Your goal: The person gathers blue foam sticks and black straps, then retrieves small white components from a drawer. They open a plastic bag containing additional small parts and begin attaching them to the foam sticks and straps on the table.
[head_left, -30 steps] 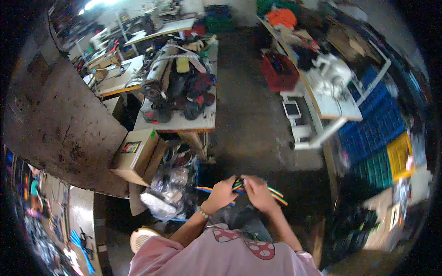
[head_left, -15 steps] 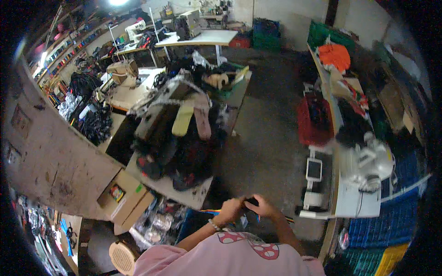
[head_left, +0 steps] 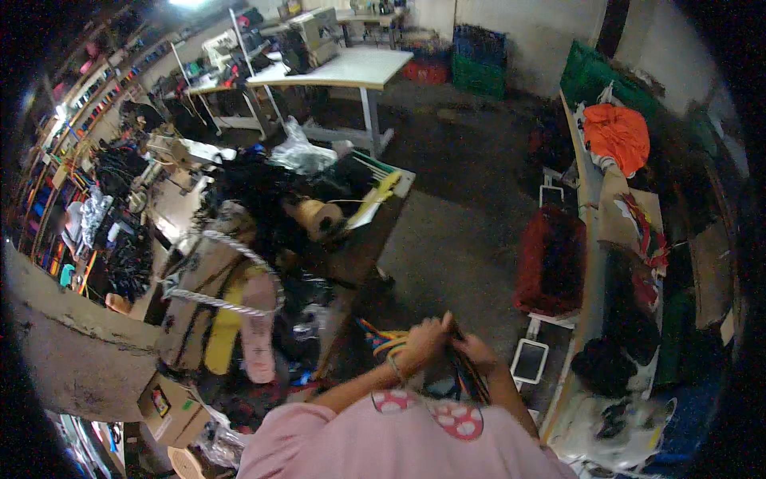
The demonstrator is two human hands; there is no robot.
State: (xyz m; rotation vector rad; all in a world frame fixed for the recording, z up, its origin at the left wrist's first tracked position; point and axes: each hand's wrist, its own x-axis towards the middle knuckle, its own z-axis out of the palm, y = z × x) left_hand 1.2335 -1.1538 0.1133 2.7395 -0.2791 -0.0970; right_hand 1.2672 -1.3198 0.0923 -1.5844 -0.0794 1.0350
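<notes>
My left hand (head_left: pixel 421 343) and my right hand (head_left: pixel 477 350) are close together low in the view, just above my pink shirt. Both are closed on a bundle of coloured straps (head_left: pixel 384 342), orange, yellow, blue and dark ones. The bundle's loose ends stick out to the left of my left hand and more strands hang down under my right hand. A thin bracelet sits on my left wrist. The hands hover beside the near end of a long cluttered worktable (head_left: pixel 363 247).
The worktable carries piled black goods, a tape roll (head_left: pixel 322 219), a white rope and shoe soles (head_left: pixel 257 327). A red crate (head_left: pixel 550 262) and a small white device (head_left: pixel 530 359) stand right. A white table (head_left: pixel 351 69) is far back. Cardboard box (head_left: pixel 169 405) lower left.
The view has swung forward and up over the worktable. My hands stay together on the strap bundle, now a little more to the right of the table's end.
</notes>
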